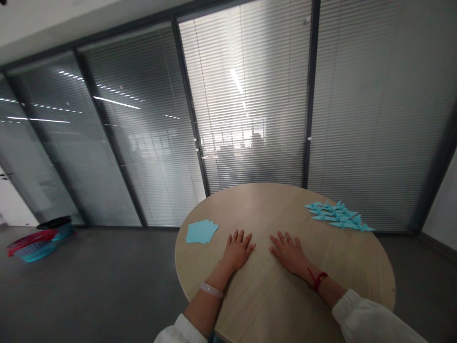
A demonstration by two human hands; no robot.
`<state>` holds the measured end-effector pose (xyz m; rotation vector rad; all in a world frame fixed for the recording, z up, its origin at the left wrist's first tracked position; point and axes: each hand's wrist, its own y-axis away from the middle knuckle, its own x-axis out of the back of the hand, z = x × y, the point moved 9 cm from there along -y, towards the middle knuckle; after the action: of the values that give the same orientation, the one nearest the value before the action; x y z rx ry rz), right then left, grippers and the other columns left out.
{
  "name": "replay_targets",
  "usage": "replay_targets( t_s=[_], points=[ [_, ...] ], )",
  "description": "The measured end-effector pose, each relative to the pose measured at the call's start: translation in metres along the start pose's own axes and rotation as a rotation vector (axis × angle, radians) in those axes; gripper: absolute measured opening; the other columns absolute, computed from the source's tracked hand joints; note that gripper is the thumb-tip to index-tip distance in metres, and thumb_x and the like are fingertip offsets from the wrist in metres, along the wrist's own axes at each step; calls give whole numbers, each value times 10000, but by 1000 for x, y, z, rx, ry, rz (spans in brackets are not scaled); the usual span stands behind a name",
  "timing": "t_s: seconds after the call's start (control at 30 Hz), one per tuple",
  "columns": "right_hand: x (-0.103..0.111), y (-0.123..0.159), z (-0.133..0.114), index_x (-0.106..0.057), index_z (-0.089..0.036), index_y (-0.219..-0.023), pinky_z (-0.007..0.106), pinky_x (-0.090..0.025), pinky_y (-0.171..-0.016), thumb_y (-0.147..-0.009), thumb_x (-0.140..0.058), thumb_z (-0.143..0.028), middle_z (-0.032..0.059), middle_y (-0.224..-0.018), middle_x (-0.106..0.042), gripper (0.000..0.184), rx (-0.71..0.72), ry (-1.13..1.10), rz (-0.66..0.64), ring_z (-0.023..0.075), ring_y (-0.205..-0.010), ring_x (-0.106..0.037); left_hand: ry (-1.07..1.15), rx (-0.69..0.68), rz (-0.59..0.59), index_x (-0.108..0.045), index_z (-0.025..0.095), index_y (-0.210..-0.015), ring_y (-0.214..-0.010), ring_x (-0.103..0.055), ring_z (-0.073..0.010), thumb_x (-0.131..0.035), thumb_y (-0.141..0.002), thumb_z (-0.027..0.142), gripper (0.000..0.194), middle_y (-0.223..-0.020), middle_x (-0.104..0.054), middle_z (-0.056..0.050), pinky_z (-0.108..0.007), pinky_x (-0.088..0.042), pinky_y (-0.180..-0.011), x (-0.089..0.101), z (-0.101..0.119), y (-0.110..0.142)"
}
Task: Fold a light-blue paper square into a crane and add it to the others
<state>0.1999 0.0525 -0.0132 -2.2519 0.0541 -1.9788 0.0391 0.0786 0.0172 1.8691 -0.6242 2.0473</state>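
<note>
Though empty, left grip and right grip open, blue paper cranes in long sideways rows.

Pale wooden table with blue paper at both sides

The table has light, faintly grained wood and a curved far edge; the blue paper sheets lie flat on it near its left rim, overlapping in a loose, uneven stack with corners fanned out; well to the right of the sheets, close to the rim, sit the folded blue paper pieces, pointed and bird-like, grouped closely in slanting rows; just right of the sheets, and slightly nearer the viewer, the left hand rests palm down; farther right of the sheets, the right hand also rests palm down, fingers spread.
</note>
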Motion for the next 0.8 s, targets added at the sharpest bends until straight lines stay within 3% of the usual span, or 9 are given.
replay_targets(
  t_s=[0.8],
  points=[
    [4,2,0,-349,-245,-1401,608,-162,-1038,-925,-277,-475,138,-1483,-295,533,2,4,19,364,-1355,-225,9,2,-7,-328,256,-1407,-1375,-197,-309,-161,-920,546,591,-1483,-291,-127,-518,-163,-1085,3,3,2]
  ],
)
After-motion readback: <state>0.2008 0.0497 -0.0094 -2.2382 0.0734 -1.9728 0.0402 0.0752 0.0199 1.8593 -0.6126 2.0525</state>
